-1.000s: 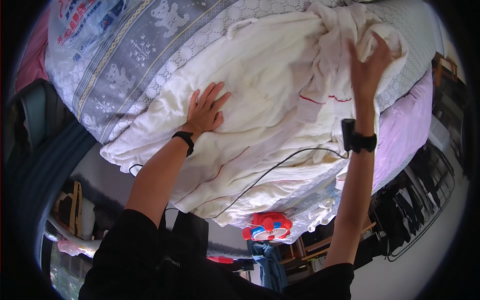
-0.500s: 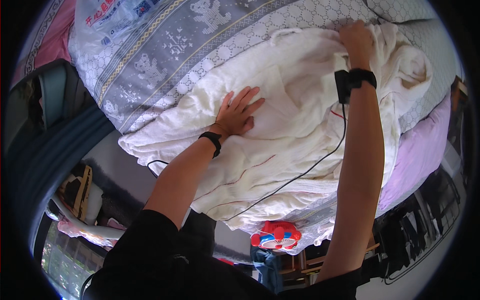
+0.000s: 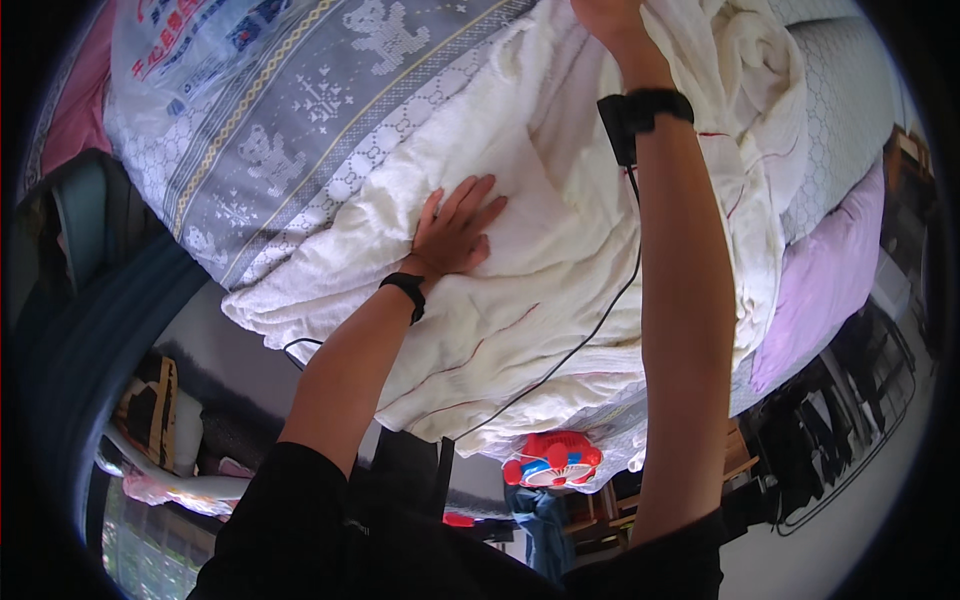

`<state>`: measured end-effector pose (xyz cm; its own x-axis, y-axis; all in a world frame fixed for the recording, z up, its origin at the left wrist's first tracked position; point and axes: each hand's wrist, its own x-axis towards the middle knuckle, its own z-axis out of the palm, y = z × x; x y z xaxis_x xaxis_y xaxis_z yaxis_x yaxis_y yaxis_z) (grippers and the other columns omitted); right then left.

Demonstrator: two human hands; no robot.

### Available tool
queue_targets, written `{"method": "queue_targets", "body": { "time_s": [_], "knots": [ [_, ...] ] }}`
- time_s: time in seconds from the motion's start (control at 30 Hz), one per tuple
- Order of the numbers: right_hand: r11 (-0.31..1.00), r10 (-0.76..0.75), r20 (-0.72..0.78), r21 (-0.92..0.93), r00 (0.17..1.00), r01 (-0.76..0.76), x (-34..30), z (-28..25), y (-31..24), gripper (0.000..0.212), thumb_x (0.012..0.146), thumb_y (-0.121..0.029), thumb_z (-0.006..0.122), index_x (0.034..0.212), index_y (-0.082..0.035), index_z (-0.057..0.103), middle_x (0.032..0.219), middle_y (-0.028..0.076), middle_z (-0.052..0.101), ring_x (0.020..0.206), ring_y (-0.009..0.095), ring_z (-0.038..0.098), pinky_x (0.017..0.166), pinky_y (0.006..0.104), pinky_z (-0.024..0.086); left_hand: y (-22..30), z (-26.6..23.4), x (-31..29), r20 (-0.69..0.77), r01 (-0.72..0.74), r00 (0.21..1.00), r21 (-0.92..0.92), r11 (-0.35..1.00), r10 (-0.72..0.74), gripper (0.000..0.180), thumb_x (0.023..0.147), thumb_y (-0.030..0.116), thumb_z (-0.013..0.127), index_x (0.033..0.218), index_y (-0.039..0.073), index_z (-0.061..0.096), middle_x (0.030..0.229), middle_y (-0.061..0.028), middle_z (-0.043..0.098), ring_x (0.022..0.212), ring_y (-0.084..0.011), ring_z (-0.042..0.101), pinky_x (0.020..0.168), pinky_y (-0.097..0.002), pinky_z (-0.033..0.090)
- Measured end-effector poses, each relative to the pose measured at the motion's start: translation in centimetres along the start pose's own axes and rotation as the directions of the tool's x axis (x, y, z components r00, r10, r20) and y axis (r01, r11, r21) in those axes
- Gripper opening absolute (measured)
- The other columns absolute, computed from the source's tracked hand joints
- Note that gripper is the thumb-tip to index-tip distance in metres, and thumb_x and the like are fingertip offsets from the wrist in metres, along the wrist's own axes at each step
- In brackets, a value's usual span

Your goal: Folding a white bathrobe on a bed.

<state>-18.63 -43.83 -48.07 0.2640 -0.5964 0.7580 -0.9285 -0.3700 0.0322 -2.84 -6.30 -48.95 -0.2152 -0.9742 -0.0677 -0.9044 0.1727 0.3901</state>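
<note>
A large cream-white fluffy cloth [image 3: 520, 240] with thin red lines lies rumpled over the bed. My left hand [image 3: 456, 225] rests flat on its middle, fingers spread. At the top edge of the view, my right hand [image 3: 608, 18] is on the far part of the cloth, which stretches up to it in folds. Its fingers are cut off by the frame, but the drawn-up cloth looks gripped there. A black band with a small box [image 3: 618, 130] sits on my right wrist, and a black cable runs from it across the cloth.
Under the cloth spreads a grey patterned bedcover [image 3: 265, 150]. A clear plastic bag [image 3: 190, 50] lies at the far left. On the right are a pale quilted pillow [image 3: 840, 110] and a lilac cloth [image 3: 825, 270]. Near me stands a small red and blue fan [image 3: 555, 460].
My right hand has moved left and farther away, and the cloth's far edge has gone up with it. My left hand has stayed flat on the cloth. The view has shifted slightly.
</note>
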Motion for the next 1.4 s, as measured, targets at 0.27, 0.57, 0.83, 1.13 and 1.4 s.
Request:
{"method": "queue_targets", "body": {
  "time_s": [0.27,0.57,0.83,1.13,1.4],
  "knots": [
    [0.878,0.478,0.228,-0.151,0.848,-0.454,-7.6,-15.5,9.5,0.035,0.077,-0.02,0.066,0.102,0.004,0.057,0.101,0.019,0.058,0.099,0.033,0.052,0.088,0.0371,0.04,-0.3,0.3,-0.1,-0.115,-0.047,0.992,-0.044,0.998,0.042,0.056,0.066,0.021,0.052,0.123,0.022,0.052,0.139,-0.0019,0.038,0.128,-0.0181,0.035,0.103,-0.046,0.02],
    [0.721,0.684,0.696,-0.599,0.219,-0.349,-10.3,-16.5,12.7,0.052,0.082,-0.044,0.056,0.114,-0.004,0.048,0.097,0.021,0.057,0.094,0.038,0.055,0.086,0.0459,0.044,-1.0,0.4,-1.0,-0.054,0.005,0.999,-0.001,1.0,-0.005,0.055,0.069,0.023,0.052,0.124,0.026,0.051,0.142,0.0023,0.034,0.129,-0.0145,0.032,0.104,-0.0428,0.02],
    [0.755,0.625,0.653,-0.365,0.427,-0.545,-3.6,-21.9,43.2,0.075,0.073,-0.045,0.068,0.122,0.006,0.042,0.118,0.027,0.048,0.113,0.037,0.045,0.096,0.0436,0.035,0.9,1.1,0.7,-0.089,-0.062,0.995,-0.092,0.994,0.054,0.056,0.067,0.021,0.052,0.123,0.02,0.052,0.142,-0.0042,0.034,0.131,-0.0208,0.03,0.103,-0.0478,0.016],
    [0.946,0.315,0.333,-0.186,0.889,-0.266,-10.8,-20.8,18.9,0.083,0.074,-0.046,0.07,0.124,0.012,0.038,0.119,0.03,0.046,0.114,0.042,0.042,0.099,0.0461,0.031,-1.4,0.2,-0.8,-0.088,-0.031,0.996,0.01,0.999,0.032,0.055,0.068,0.02,0.048,0.122,0.017,0.052,0.141,-0.0067,0.036,0.13,-0.022,0.031,0.104,-0.0466,0.016],
    [0.701,0.674,0.693,-0.489,0.257,-0.519,-18.1,-22.7,11.7,0.051,0.086,-0.043,0.051,0.105,0.004,0.048,0.102,0.032,0.057,0.099,0.043,0.055,0.082,0.0494,0.043,-0.7,0.4,-0.4,-0.092,-0.036,0.995,0.017,0.999,0.038,0.055,0.069,0.021,0.05,0.124,0.021,0.051,0.141,-0.0032,0.036,0.13,-0.0191,0.032,0.1,-0.0465,0.024]
  ]
}}
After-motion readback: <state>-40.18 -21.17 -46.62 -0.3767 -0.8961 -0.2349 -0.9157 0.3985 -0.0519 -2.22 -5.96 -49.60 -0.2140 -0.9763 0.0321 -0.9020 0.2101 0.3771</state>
